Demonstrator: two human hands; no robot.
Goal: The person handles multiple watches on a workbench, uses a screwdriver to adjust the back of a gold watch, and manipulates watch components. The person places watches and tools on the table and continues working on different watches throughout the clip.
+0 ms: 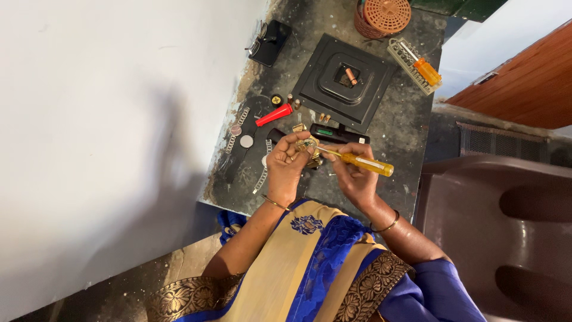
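a small gold-coloured watch part (308,145), too small to be made out clearly, is pinched in the closed left hand (286,164), while a yellow-handled screwdriver (360,161) is gripped by the right hand (356,176) with its tip set against the part. both are held over a dark, worn stone slab (405,122) against a white wall (107,119). a black square tray (316,83) and a red tube (274,115) are seen farther off, a brown plastic chair (506,220) to the right.

Bright, even daylight fills the room, a soft grey shadow falls on the white wall (107,137), and the picture bends slightly toward its edges.
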